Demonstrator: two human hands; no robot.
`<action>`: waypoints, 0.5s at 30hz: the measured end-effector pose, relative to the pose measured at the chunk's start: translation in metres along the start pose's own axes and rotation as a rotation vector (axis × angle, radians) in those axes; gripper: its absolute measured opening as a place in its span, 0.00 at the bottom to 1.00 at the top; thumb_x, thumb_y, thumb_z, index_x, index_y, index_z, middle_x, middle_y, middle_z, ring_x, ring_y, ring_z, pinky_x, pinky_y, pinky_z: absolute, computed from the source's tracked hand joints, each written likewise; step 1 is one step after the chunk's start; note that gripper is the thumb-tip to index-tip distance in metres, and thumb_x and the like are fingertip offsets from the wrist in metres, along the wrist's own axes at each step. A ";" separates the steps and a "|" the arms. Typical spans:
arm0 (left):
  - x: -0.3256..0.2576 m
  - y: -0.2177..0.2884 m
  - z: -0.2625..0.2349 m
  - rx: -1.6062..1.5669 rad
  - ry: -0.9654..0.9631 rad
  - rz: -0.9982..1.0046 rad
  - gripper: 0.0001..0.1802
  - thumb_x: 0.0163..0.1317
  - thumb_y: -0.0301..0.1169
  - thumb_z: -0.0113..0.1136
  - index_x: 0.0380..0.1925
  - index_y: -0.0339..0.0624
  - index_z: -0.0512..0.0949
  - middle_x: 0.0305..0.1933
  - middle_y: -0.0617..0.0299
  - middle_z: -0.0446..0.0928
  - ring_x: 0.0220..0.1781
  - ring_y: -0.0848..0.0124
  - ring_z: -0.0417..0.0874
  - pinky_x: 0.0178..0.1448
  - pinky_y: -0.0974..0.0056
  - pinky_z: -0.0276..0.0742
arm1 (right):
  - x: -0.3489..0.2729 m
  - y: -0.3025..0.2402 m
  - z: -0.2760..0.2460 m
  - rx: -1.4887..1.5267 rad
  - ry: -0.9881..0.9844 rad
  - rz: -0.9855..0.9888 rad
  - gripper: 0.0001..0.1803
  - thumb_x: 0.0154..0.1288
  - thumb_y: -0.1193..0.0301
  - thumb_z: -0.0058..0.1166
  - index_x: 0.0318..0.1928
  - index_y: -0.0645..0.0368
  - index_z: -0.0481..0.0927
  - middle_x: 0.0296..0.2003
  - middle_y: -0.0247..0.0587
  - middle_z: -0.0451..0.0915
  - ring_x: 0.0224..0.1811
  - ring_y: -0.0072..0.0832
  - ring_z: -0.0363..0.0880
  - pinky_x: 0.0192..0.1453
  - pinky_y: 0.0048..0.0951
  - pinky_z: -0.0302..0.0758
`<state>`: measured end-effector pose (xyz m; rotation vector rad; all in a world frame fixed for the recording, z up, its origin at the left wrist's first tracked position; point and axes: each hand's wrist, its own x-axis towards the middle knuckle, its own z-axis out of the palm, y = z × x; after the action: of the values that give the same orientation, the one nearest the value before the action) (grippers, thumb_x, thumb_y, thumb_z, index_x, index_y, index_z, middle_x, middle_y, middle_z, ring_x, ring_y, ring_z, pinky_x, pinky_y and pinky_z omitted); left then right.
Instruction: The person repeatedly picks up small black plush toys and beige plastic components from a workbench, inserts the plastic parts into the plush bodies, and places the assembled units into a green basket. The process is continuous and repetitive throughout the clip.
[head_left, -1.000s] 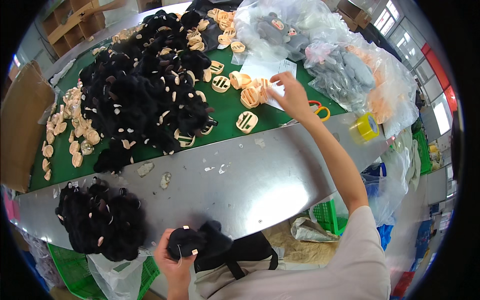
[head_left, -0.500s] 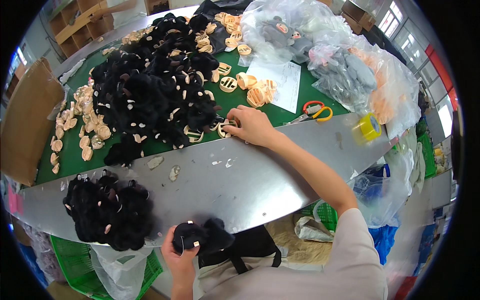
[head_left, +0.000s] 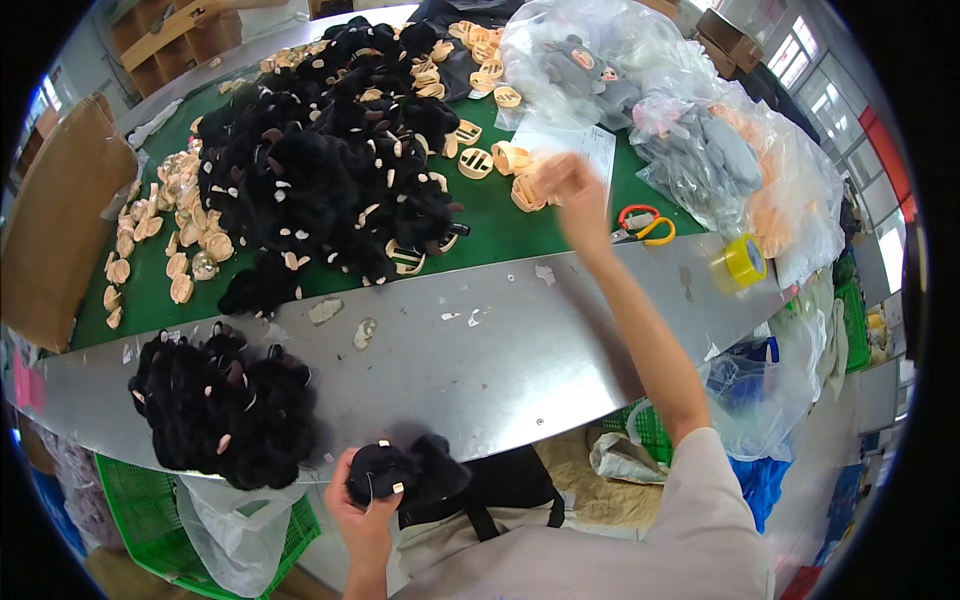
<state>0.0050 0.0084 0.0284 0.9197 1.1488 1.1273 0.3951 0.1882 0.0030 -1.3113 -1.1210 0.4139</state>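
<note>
- Black plush piece (head_left: 395,475): held close to the body, below the near edge of the counter (head_left: 500,360), in the left hand (head_left: 362,510). The fingers wrap it from underneath, closed on it; small pale tabs face up, so it seems kept ready for work at the lap.
- Right hand (head_left: 568,185): stretched far across the counter, motion-blurred. Its fingers are over the tan slotted rings (head_left: 525,185) on the green mat (head_left: 500,225); how far open they are, and whether they hold a ring, I cannot tell.
- Just right of those fingers: red-and-yellow scissors (head_left: 648,222); further right, a yellow tape roll (head_left: 738,262).
- Beyond the fingers: clear bags of grey plush toys (head_left: 700,150).
- Left of the reaching arm: a large heap of black plush pieces (head_left: 320,180), with tan discs (head_left: 150,240) scattered at its left.
- Left of the holding fingers: a smaller black pile (head_left: 220,405) on the steel edge.
- Nothing blocks the reach; scraps (head_left: 345,320) lie on the steel.
</note>
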 end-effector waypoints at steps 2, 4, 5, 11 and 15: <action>0.000 0.001 -0.002 0.007 0.001 -0.003 0.16 0.49 0.27 0.67 0.40 0.37 0.77 0.36 0.69 0.76 0.39 0.80 0.74 0.48 0.74 0.68 | 0.040 0.020 -0.033 -0.011 0.432 0.167 0.28 0.68 0.54 0.59 0.53 0.66 0.74 0.47 0.48 0.79 0.46 0.31 0.81 0.49 0.30 0.77; 0.002 0.001 -0.004 0.001 -0.036 -0.003 0.16 0.49 0.27 0.67 0.40 0.37 0.77 0.36 0.69 0.76 0.39 0.80 0.74 0.48 0.75 0.68 | 0.048 0.040 -0.067 -0.576 0.316 0.120 0.36 0.65 0.50 0.60 0.59 0.69 0.72 0.54 0.58 0.75 0.54 0.40 0.77 0.56 0.36 0.75; 0.003 0.001 -0.005 0.003 -0.036 0.006 0.16 0.49 0.27 0.67 0.40 0.37 0.77 0.36 0.69 0.76 0.39 0.80 0.74 0.48 0.74 0.68 | 0.044 0.046 -0.061 -0.635 0.178 0.036 0.38 0.64 0.49 0.61 0.60 0.70 0.71 0.54 0.60 0.74 0.56 0.42 0.76 0.57 0.38 0.74; 0.003 0.000 -0.002 -0.030 -0.005 -0.006 0.16 0.49 0.26 0.67 0.39 0.36 0.77 0.36 0.68 0.77 0.39 0.80 0.74 0.47 0.74 0.68 | 0.012 0.023 -0.006 -0.577 -0.277 0.109 0.21 0.59 0.57 0.65 0.46 0.59 0.82 0.50 0.51 0.79 0.52 0.45 0.77 0.57 0.40 0.73; 0.003 0.000 -0.005 -0.002 -0.021 0.008 0.16 0.49 0.26 0.67 0.40 0.36 0.77 0.36 0.68 0.77 0.38 0.80 0.74 0.47 0.74 0.69 | 0.000 0.007 0.009 -0.708 -0.300 -0.314 0.16 0.59 0.64 0.65 0.44 0.59 0.82 0.47 0.45 0.79 0.52 0.41 0.77 0.56 0.37 0.73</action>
<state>0.0006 0.0117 0.0268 0.9337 1.1278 1.1222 0.3897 0.1954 -0.0048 -1.6694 -1.7980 -0.0417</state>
